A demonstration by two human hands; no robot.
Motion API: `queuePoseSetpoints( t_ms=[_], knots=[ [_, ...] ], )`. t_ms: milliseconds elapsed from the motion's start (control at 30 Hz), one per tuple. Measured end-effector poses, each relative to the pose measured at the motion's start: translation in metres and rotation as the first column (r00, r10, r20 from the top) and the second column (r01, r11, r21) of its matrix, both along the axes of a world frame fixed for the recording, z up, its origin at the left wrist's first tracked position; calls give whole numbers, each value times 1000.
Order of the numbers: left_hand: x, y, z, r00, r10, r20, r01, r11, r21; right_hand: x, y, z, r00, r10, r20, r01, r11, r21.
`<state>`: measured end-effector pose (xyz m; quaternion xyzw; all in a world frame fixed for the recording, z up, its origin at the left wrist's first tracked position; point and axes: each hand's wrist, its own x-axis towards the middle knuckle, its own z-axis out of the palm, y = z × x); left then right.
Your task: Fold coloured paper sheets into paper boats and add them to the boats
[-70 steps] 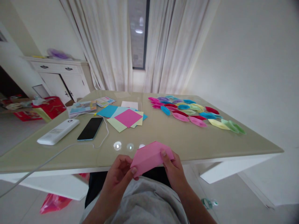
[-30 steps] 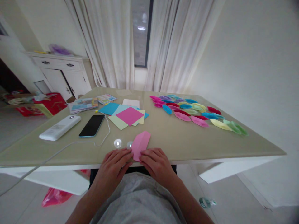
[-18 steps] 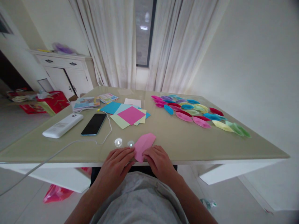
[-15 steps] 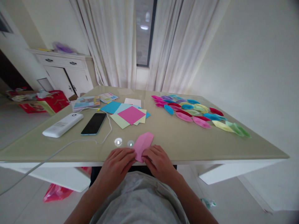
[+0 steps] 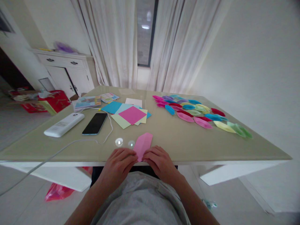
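A partly folded sheet of pink origami paper [image 5: 143, 144] lies at the table's front edge, its wider end pointing away from me. My left hand [image 5: 122, 159] pinches its near left side, and my right hand [image 5: 157, 159] pinches the near right side. Both sets of fingertips are close together at the narrow near end, which they partly cover. A stack of coloured square sheets [image 5: 132, 115], magenta on top, lies beyond the paper. Farther right, several folded paper pieces [image 5: 185, 116] in pink, blue, red, yellow and green sit in overlapping rows.
Left of my hands lie a black-screened phone [image 5: 95, 123], a white power bank [image 5: 64, 125] and a white cable [image 5: 77, 141] running off the table [image 5: 199, 147]. Booklets [image 5: 87, 103] lie at the back left. Two small round shiny spots [image 5: 119, 142] show near my left hand.
The far end of the pink paper has shifted slightly left, and my right fingertips have moved a little along its near edge. Both hands keep their grip.
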<state>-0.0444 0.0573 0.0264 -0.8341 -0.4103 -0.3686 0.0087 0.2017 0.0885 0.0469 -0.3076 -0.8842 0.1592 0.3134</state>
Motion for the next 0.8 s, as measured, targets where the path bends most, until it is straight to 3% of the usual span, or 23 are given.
queuePoseSetpoints(
  t_ms=[300, 567, 800],
  knots=[
    [-8, -8, -11, 991, -44, -128, 56, 994, 96, -12, 5, 11, 990, -139, -32, 132, 978, -165],
    [-8, -11, -15, 992, -81, -95, 94, 984, 148, -19, 11, 10, 983, -185, 17, 186, 968, -167],
    [2, -9, -14, 998, -41, -49, 49, 981, 189, -20, 17, 9, 980, -199, 26, 200, 958, -206]
  ],
)
